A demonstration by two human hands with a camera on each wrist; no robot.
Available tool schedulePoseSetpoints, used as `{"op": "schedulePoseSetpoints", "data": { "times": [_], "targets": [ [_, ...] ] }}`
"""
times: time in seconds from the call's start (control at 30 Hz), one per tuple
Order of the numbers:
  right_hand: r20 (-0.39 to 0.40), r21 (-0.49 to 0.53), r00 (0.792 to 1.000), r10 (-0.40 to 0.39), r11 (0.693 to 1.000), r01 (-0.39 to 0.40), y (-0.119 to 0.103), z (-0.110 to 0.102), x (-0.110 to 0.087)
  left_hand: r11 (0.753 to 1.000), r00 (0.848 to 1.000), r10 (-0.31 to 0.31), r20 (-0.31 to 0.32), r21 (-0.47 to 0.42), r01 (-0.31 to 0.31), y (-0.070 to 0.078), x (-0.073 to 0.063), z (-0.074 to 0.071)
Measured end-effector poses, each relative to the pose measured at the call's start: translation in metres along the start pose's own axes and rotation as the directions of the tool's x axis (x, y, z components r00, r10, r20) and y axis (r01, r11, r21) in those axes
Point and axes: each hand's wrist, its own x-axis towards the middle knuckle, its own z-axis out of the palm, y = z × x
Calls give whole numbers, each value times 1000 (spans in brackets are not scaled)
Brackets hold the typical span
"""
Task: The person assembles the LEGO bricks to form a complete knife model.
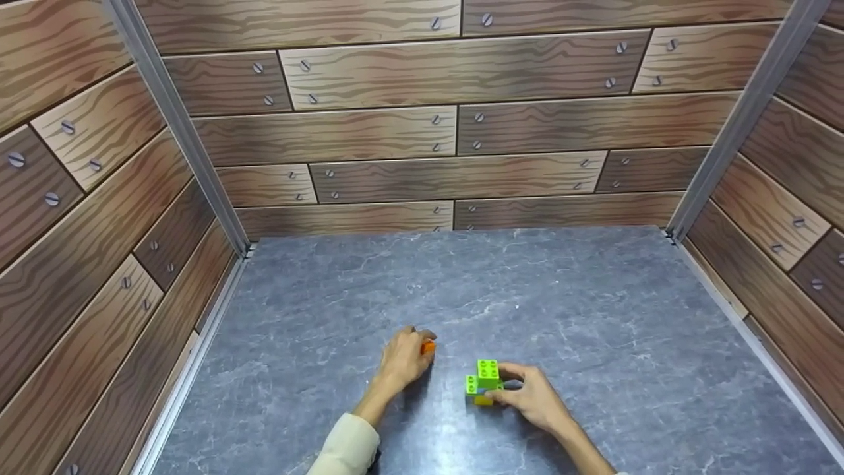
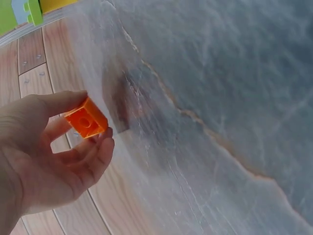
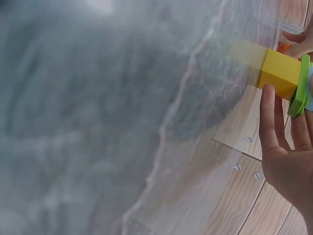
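Observation:
My left hand (image 1: 403,356) pinches a small orange toy building brick (image 2: 87,119) between thumb and fingers. In the left wrist view its hollow underside with a round tube shows. To the right, my right hand (image 1: 533,396) grips a stack of toy bricks by its side. A bright green brick (image 1: 488,374) with several studs tops the stack. Below it come a wider green plate (image 3: 299,88), some light blue and a yellow brick (image 3: 279,73) at the bottom. The right fingertips lie along the yellow brick and the green plate. The two hands are apart, the orange brick left of the stack.
A grey marbled tabletop (image 1: 395,284) lies under both hands. Walls printed with wood planks (image 1: 369,132) close off the back and both sides, with metal rails (image 1: 191,132) at the corners.

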Motion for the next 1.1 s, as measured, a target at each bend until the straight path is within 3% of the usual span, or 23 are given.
{"op": "schedulePoseSetpoints", "data": {
  "times": [0.3,0.57,0.8,1.0,1.1],
  "targets": [
    [7,-9,1000,-25,1000,25,1,3,0,990,998,-58,-5,-127,57,3,-2,-5],
    [-22,40,999,-43,998,44,2,3,-1,973,998,18,-58,-228,-31,12,-2,-8],
    [-20,35,998,-67,997,67,2,3,-2,906,987,119,-107,-396,-152,15,-2,-6],
    [-18,-18,998,-54,998,54,2,2,0,854,989,114,-91,-500,-145,17,-2,-8],
    [-16,-34,999,-45,998,44,2,2,1,841,991,105,-80,-526,-131,19,-2,-10]
  ]
}}
